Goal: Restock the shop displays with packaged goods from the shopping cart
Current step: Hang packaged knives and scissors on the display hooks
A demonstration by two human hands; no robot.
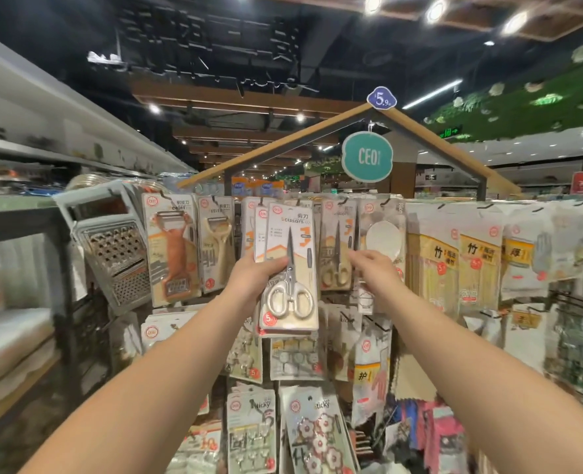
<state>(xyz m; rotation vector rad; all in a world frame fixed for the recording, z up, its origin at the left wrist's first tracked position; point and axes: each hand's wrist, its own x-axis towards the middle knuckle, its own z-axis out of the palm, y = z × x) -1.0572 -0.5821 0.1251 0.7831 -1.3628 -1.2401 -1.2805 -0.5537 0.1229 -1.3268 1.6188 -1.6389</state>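
Observation:
A carded pack of silver scissors [291, 268] is held up against the hanging display rack, in front of other scissors packs. My left hand [252, 273] grips its left edge, thumb across the card front. My right hand [372, 268] reaches to the pack's right, fingers touching a neighbouring pack of gold-handled scissors [338, 248]. What the right fingers hold, if anything, is hard to tell. No shopping cart is in view.
Peeler packs [173, 248] and a metal grater [115, 248] hang at left. Bamboo skewer packs [433, 265] and gloves hang at right. Sticky hook packs [252, 429] fill the lower rows. A teal sign [367, 157] hangs under the wooden roof frame. Shelving runs along the left.

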